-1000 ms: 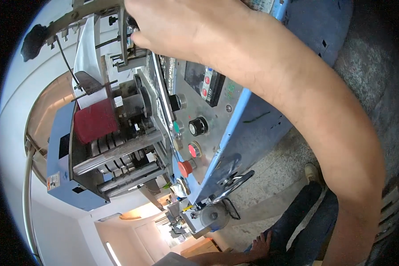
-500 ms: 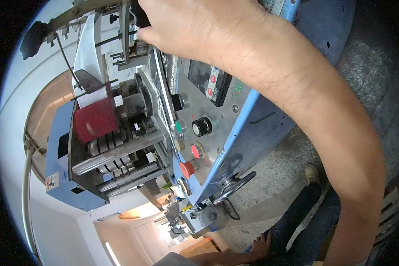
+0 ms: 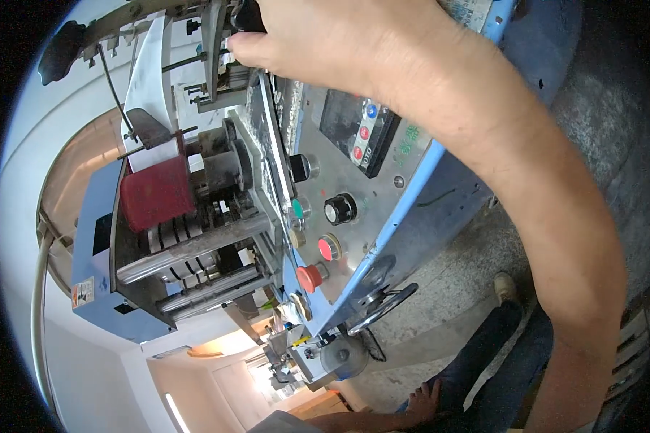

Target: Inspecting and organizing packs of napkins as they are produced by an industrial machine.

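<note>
My right hand (image 3: 303, 32) reaches in from the lower right on a bent bare arm to the top of the picture. It is closed round a black knob (image 3: 248, 16) at the top of the machine; the fingertips are hidden, and the thumb lies along the near side. Below the wrist sits the metal control panel (image 3: 368, 209), with a dark display (image 3: 339, 119), a black dial (image 3: 339, 209), a flat red button (image 3: 329, 247) and a red mushroom button (image 3: 310, 278). My left hand is not in view.
A dark red covered roller (image 3: 157, 191), steel rods (image 3: 195, 249) and white sheet material (image 3: 148, 68) lie left of the panel. Another black knob (image 3: 61, 52) ends the upper bar. A handwheel (image 3: 390, 307) juts from the blue side. Nearby, another person's hand (image 3: 425, 399) rests on dark trousers.
The view has shifted a little, so the panel sits slightly farther right. More of the black knob and display shows beside my right hand, which keeps its hold.
</note>
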`<action>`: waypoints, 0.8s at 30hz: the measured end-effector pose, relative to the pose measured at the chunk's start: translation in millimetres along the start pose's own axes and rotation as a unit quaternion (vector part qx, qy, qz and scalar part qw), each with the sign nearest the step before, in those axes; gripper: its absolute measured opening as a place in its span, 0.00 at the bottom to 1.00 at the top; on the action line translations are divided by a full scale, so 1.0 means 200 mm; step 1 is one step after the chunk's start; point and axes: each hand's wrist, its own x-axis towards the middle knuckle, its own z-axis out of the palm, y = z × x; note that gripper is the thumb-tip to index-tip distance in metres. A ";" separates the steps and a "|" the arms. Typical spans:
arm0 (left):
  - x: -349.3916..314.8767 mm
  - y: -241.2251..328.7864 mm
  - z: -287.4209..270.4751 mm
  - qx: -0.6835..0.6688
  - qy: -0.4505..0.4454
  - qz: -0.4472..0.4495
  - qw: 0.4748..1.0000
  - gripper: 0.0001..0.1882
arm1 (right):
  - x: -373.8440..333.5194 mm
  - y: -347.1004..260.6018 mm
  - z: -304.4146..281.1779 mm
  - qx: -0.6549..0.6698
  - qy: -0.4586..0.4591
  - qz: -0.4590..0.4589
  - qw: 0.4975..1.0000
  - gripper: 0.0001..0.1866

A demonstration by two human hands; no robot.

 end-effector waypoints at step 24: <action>-0.03 -0.01 0.17 0.004 0.018 0.034 0.999 0.57 | 0.04 -0.09 -0.02 -0.007 0.006 0.116 0.993 0.37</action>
